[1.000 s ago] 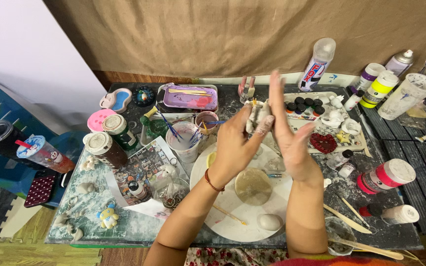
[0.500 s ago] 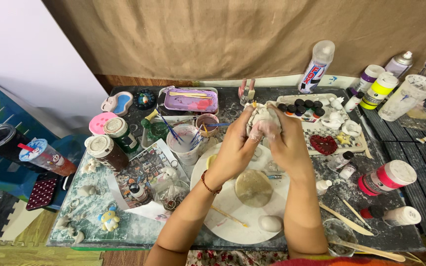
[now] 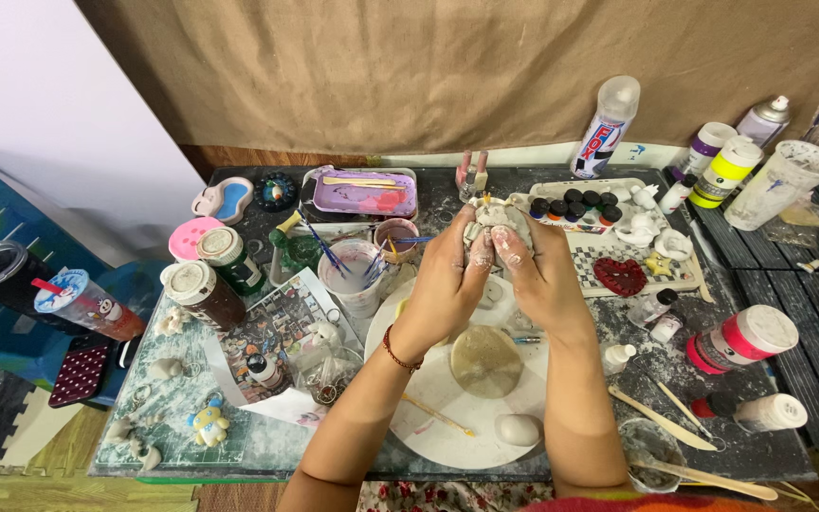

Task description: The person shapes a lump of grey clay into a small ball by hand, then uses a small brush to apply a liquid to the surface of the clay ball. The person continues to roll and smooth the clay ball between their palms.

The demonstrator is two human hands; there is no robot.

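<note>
Both of my hands are raised over the round white board (image 3: 428,398) and pressed together around a pale grey lump of clay (image 3: 495,220). My left hand (image 3: 447,280), with a red bead bracelet at the wrist, cups the lump from the left. My right hand (image 3: 542,275) closes on it from the right, fingers dusted with clay. On the board below lie a flat beige clay disc (image 3: 485,360), a small white clay ball (image 3: 518,429) and a thin wooden stick (image 3: 438,414).
A cup with brushes (image 3: 353,270) stands left of my hands. Paint pots in a white tray (image 3: 575,204), a red heart (image 3: 620,276), bottles (image 3: 746,337) and wooden tools (image 3: 661,417) crowd the right. Jars (image 3: 206,294), a photo sheet (image 3: 272,337) and small figurines (image 3: 209,422) lie left.
A second ago my hands were open and apart, palms facing each other. They came together and now close around the clay lump, held slightly lower.
</note>
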